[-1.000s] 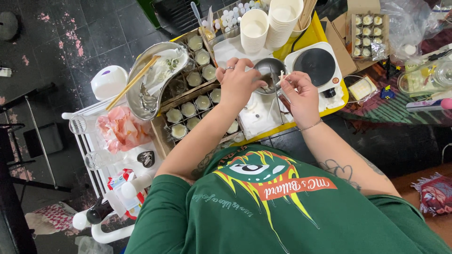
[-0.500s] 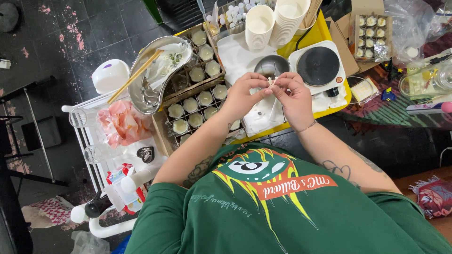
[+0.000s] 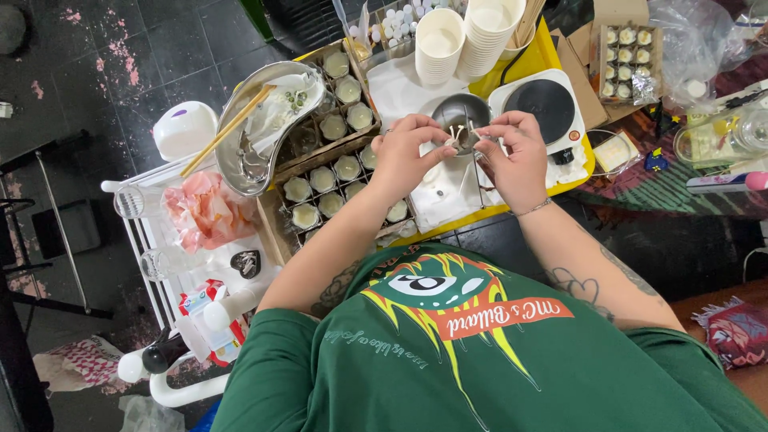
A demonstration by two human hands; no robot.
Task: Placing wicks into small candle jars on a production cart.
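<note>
My left hand (image 3: 410, 157) and my right hand (image 3: 512, 157) meet over a small round metal pot (image 3: 458, 110). Between the fingertips of both hands I pinch a few thin white candle wicks (image 3: 458, 133) with small metal bases, held upright just above the pot's near rim. The pot rests on white paper (image 3: 448, 188) on a yellow tray (image 3: 552, 54). What the pot contains is partly hidden by my fingers.
A white hot plate (image 3: 538, 104) stands right of the pot. Stacked paper cups (image 3: 438, 36) are behind it. A cardboard box of small filled glass jars (image 3: 332, 170) and a metal bowl with chopsticks (image 3: 258, 128) lie to the left. Another box of jars (image 3: 626, 50) sits far right.
My hands have come together over the pot and then eased slightly apart, so the wicks now show between the fingertips. The view has shifted a little.
</note>
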